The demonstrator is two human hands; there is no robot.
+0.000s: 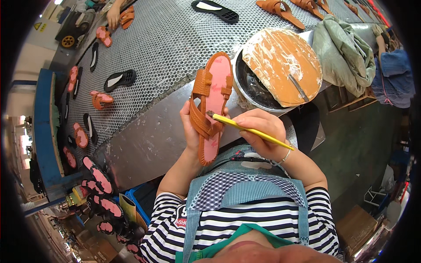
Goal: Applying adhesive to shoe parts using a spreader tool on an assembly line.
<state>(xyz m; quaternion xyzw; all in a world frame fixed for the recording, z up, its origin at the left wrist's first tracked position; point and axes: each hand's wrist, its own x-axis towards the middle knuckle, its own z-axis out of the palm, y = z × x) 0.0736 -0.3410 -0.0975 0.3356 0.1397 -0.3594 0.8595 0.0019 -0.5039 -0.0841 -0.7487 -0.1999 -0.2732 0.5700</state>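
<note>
Sandal [212, 103] first: a tan strapped upper on a pink insole, held upright over the steel edge of the mesh conveyor [166, 48]. The left hand [191, 127] grips it from behind, fingers wrapped round the strap side. The right hand [262, 131] pinches a yellow brush [245, 129], its dark tip touching the insole just under the straps. Just beyond sits a metal bowl [250, 85], half covered by a round board [282, 65] wrapped in film. A crumpled green cloth [344, 52] lies beside it. More sandals and black soles [119, 79] ride the belt, and pink-faced soles [101, 179] are stacked at the lower left.
</note>
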